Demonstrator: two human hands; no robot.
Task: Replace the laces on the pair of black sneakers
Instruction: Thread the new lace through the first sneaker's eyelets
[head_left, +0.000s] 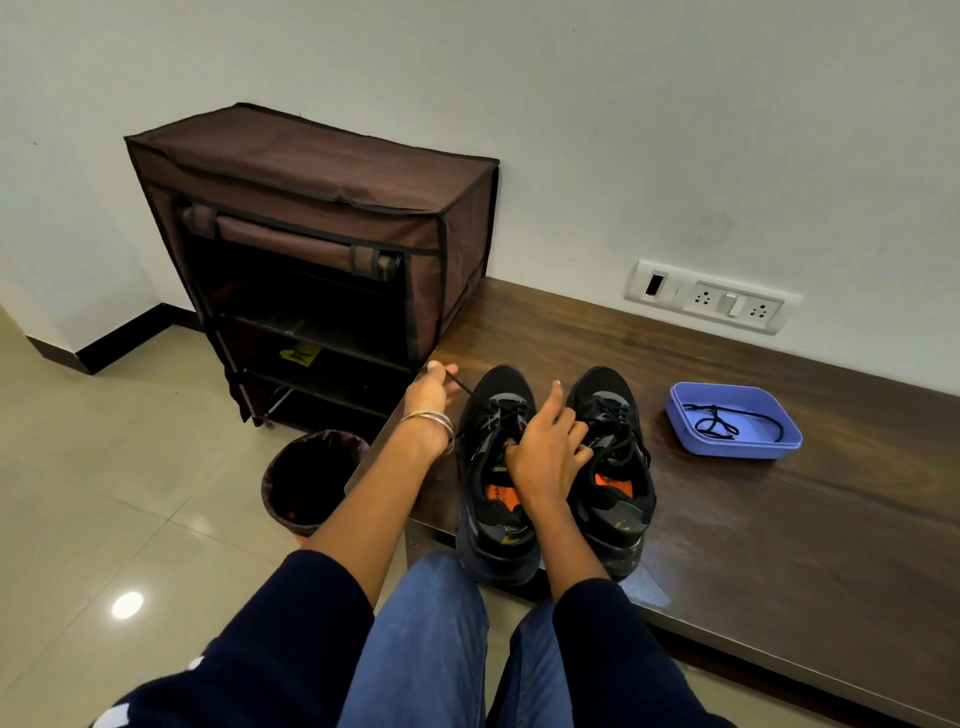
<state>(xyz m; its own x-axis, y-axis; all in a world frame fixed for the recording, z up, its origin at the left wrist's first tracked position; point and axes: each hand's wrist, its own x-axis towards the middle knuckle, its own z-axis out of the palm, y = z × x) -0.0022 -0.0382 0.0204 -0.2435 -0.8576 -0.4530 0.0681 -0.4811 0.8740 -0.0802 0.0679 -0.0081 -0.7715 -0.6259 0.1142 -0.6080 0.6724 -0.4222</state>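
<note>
**Lace pulled from the left sneaker**

Two black sneakers stand side by side on the wooden bench. The right hand grips the left shoe's tongue, fingers curled. The left hand pinches a taut black lace.

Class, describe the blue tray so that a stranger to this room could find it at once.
Start at the dark wooden bench along the wall. To the right of the pair of black sneakers sits the blue tray, shallow and plastic, below the wall sockets. It alone holds a loose black lace.
</note>
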